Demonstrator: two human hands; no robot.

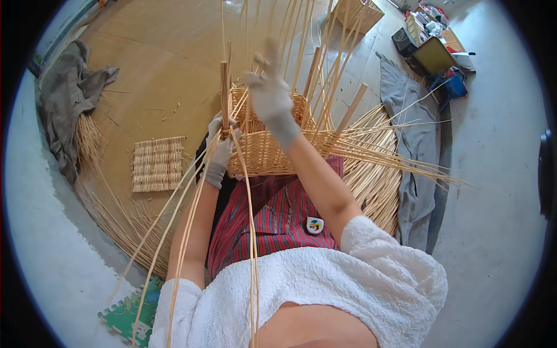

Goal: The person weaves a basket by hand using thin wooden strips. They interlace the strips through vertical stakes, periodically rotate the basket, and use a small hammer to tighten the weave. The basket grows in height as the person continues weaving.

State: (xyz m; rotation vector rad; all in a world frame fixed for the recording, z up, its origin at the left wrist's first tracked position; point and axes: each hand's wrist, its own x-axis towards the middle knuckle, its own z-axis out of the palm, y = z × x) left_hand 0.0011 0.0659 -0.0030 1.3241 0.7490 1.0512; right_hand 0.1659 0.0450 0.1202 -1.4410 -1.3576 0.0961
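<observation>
A partly woven rattan basket [261, 156] sits at my lap, with tall upright rods and wooden stakes standing from it. My left hand [222, 151], in a light glove with grey cuff, is closed around rattan strands [243, 168] at the left corner stake [225, 87]; several long strands hang from there down past my left arm. My right hand [272, 93], gloved the same way, is raised over the middle of the basket among the uprights, its fingers pointing up and smeared by motion; whether it holds a rod is unclear.
A woven panel [156, 163] lies on the brown board at left, near grey cloth [72, 87] over loose reeds. Reed bundles [377, 197] and grey fabric [415, 214] lie right. Another basket [357, 14] and piled clutter [435, 58] are behind. A green foam mat [125, 319] is lower left.
</observation>
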